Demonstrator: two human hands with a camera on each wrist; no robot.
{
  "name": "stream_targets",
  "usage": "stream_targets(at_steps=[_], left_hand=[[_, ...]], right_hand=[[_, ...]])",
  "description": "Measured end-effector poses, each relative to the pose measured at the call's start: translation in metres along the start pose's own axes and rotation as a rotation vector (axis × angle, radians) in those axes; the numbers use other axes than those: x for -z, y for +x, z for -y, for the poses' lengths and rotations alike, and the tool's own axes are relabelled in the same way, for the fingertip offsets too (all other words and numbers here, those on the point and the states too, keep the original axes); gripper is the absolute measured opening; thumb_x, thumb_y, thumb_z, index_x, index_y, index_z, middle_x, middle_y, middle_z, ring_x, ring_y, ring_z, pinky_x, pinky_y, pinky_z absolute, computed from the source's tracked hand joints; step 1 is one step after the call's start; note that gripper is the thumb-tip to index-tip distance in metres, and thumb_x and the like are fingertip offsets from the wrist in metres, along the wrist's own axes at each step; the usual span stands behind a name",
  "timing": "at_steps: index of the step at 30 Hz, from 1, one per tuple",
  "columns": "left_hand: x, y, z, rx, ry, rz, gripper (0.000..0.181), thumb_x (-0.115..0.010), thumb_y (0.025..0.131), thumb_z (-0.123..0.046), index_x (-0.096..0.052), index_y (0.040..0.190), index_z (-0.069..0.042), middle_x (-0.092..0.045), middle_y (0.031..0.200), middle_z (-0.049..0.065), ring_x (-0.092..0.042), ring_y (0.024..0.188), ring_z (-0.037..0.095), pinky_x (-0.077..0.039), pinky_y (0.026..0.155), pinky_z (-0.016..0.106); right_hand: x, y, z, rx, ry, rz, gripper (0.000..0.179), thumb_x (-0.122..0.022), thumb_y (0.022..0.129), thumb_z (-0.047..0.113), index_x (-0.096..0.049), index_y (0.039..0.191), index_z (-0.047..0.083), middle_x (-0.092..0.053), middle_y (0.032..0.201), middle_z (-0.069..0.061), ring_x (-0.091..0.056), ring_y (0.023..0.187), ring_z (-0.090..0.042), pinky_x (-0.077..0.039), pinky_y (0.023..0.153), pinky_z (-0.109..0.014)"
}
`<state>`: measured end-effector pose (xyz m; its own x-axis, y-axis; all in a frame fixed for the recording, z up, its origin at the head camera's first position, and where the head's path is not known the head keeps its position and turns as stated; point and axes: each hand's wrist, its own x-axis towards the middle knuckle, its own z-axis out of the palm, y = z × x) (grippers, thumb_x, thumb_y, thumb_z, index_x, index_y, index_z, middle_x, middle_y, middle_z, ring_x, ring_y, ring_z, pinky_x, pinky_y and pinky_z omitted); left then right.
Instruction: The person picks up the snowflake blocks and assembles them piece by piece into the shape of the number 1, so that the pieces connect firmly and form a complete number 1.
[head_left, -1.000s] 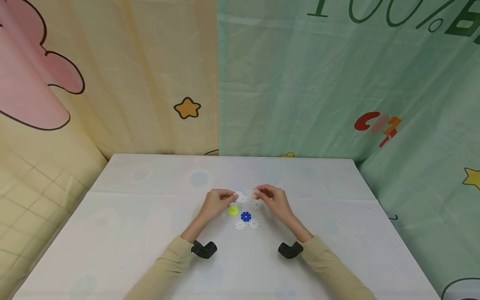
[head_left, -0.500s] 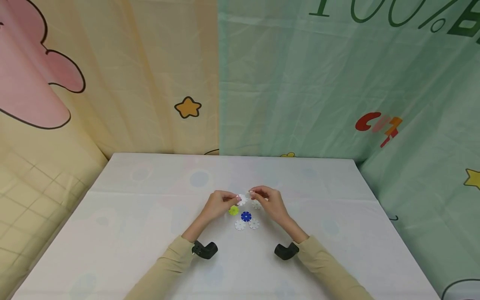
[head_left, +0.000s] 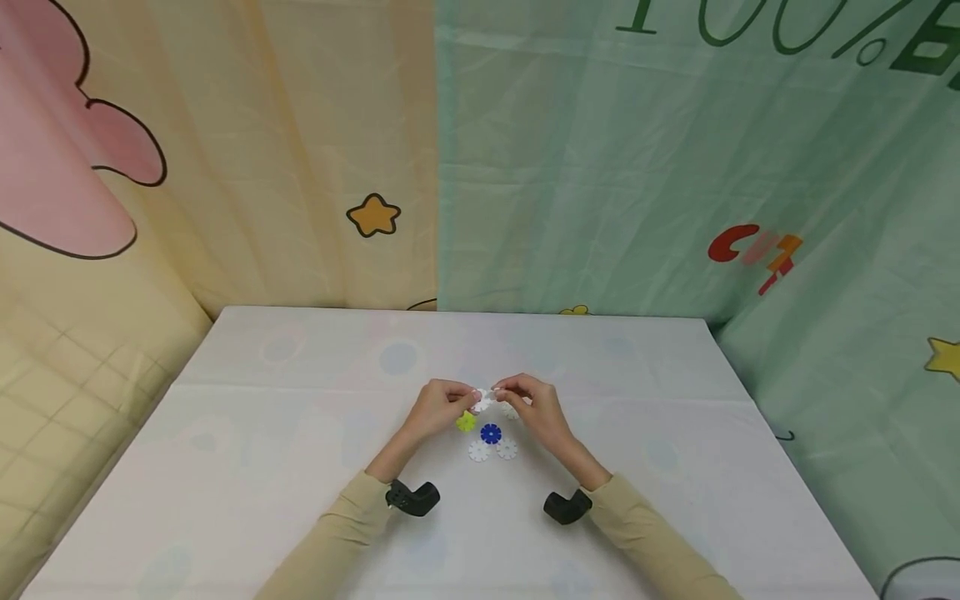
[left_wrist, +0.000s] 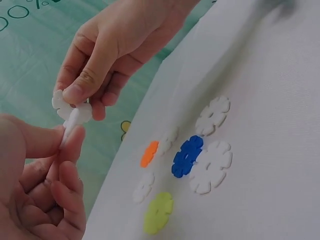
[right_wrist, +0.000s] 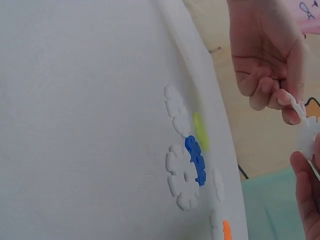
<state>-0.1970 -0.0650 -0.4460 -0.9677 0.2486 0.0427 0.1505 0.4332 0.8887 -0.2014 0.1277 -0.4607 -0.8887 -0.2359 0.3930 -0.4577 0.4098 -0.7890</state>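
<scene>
Person seen from above: two bare hands, the left hand (head_left: 437, 408) and the right hand (head_left: 536, 408), emerge from long, pale tan sleeves (head_left: 337, 533) that reach the wrists. A small black, rounded camera unit (head_left: 412, 497) is strapped beneath each wrist. No rings or gloves are visible.

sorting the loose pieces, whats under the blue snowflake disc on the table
The blue disc lies partly on a larger white disc, overlapping its left edge. The strip of white beneath the blue is covered, so whether the slots interlock cannot be told. Elsewhere it rests on the white tablecloth.
</scene>
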Motion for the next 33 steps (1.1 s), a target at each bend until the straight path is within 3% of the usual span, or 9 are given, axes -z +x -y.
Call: stream_targets(at_steps=[6,10,13,18,22,27,33], left_hand=[[-0.002,-0.001,0.002,0.012,-0.031,-0.015,0.021,-0.061,0.093,-0.013,-0.072,0.098,0.004,-0.072,0.077,0.013,-0.064,0.067,0.022,-0.044,0.055,0.018],[-0.004,-0.002,0.003,-0.004,-0.042,-0.024,0.023,-0.062,0.094,-0.015,-0.072,0.099,0.004,-0.072,0.077,0.013,-0.063,0.066,0.020,-0.045,0.055,0.019],[-0.004,-0.003,0.003,-0.016,-0.067,-0.026,0.024,-0.062,0.093,-0.015,-0.071,0.101,0.005,-0.073,0.078,0.015,-0.066,0.069,0.026,-0.045,0.054,0.018],[-0.004,-0.004,0.003,-0.026,-0.140,-0.017,0.024,-0.062,0.093,-0.012,-0.068,0.109,0.004,-0.071,0.082,0.019,-0.065,0.074,0.036,-0.046,0.054,0.020],[-0.004,-0.004,0.002,-0.057,-0.168,0.000,0.029,-0.063,0.092,-0.007,-0.064,0.119,0.001,-0.068,0.089,0.020,-0.064,0.077,0.036,-0.046,0.056,0.020],[-0.004,-0.004,0.002,-0.064,-0.149,0.015,0.031,-0.066,0.090,-0.013,-0.065,0.118,0.000,-0.068,0.093,0.019,-0.064,0.077,0.037,-0.044,0.057,0.017],[-0.006,-0.004,0.004,-0.027,-0.093,-0.046,0.027,-0.069,0.089,-0.023,-0.070,0.107,-0.003,-0.071,0.087,0.011,-0.064,0.071,0.031,-0.045,0.056,0.019]], right_hand=[[-0.004,-0.001,0.001,0.056,-0.002,0.001,0.008,-0.065,0.086,-0.001,-0.069,0.092,-0.003,-0.072,0.089,-0.016,-0.069,0.080,-0.028,-0.057,0.075,-0.037],[0.002,0.000,0.002,0.071,0.007,0.027,0.009,-0.066,0.087,0.007,-0.071,0.092,0.003,-0.072,0.090,-0.010,-0.069,0.081,-0.019,-0.057,0.074,-0.029],[0.007,0.001,0.001,0.082,0.035,0.046,0.012,-0.066,0.088,0.012,-0.073,0.095,0.004,-0.073,0.090,-0.009,-0.070,0.081,-0.015,-0.055,0.074,-0.022],[0.010,0.003,0.005,0.033,0.078,0.068,0.016,-0.064,0.090,0.008,-0.071,0.103,0.001,-0.073,0.092,-0.014,-0.071,0.083,-0.022,-0.054,0.076,-0.018],[0.009,0.004,0.001,0.010,0.093,0.066,0.017,-0.063,0.091,0.008,-0.072,0.104,0.003,-0.070,0.095,-0.013,-0.070,0.086,-0.025,-0.055,0.078,-0.021],[0.007,0.005,0.001,0.015,0.050,0.043,0.015,-0.066,0.089,0.012,-0.073,0.101,0.006,-0.072,0.096,-0.009,-0.069,0.086,-0.020,-0.055,0.079,-0.021],[0.006,0.006,0.003,0.004,0.011,0.051,0.015,-0.070,0.087,0.015,-0.073,0.100,0.007,-0.073,0.097,-0.008,-0.069,0.084,-0.017,-0.054,0.076,-0.020]])
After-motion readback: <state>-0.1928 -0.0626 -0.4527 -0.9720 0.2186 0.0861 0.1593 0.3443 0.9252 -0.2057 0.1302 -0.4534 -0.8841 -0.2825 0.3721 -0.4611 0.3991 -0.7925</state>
